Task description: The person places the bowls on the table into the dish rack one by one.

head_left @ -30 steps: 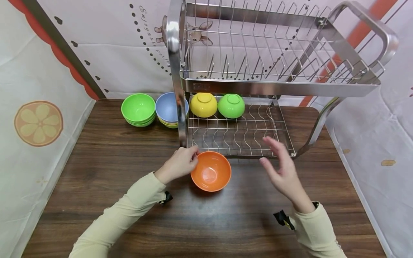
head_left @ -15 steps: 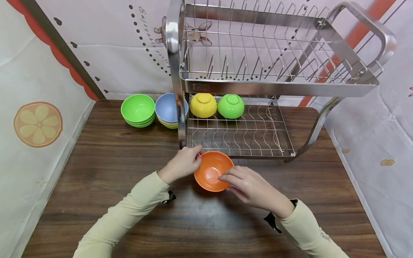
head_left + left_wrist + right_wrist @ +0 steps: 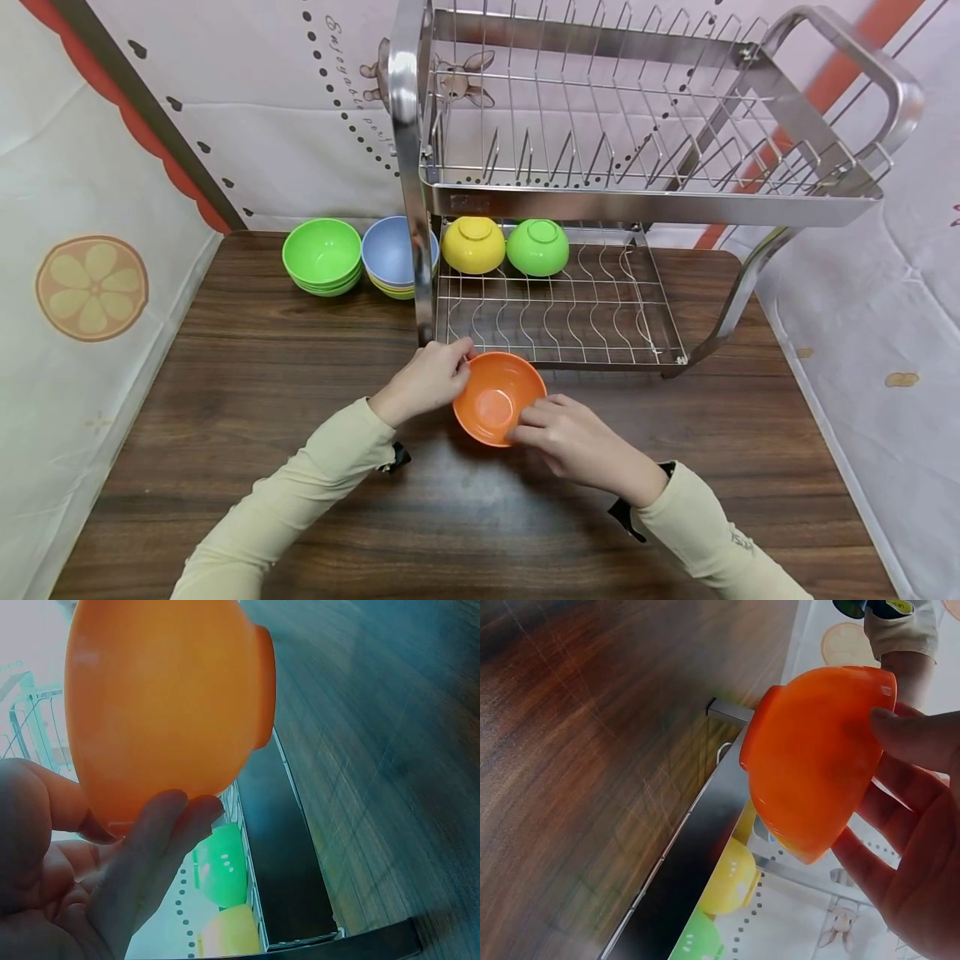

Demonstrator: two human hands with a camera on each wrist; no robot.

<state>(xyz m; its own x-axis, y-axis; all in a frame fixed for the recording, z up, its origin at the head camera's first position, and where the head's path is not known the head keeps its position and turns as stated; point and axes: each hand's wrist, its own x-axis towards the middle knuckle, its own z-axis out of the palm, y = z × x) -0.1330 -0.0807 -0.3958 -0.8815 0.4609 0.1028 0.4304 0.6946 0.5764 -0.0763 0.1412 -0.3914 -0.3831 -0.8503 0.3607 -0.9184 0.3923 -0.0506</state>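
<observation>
An orange bowl [image 3: 497, 392], its opening facing up, is held between both hands just in front of the dish rack. At its left rim my left hand [image 3: 426, 379] pinches the edge; in the left wrist view the fingers [image 3: 154, 832] lie against the bowl's outer wall. On the opposite side my right hand [image 3: 573, 437] grips the near right rim. The right wrist view shows the thumb [image 3: 915, 739] on the outside, with the other fingers behind the rim. A yellow bowl [image 3: 473, 245] and a green bowl [image 3: 537, 247] sit upside down on the rack's lower shelf.
The two-tier metal dish rack [image 3: 652, 204] stands at the back of the wooden table [image 3: 300, 375]. Left of it are stacked green bowls [image 3: 322, 250] and another stack topped by a blue bowl [image 3: 388, 250]. Printed cloth [image 3: 285, 150] lines the back and sides.
My right hand has come in from the right and taken hold of the orange bowl's rim. The bowl and my left hand have shifted slightly right.
</observation>
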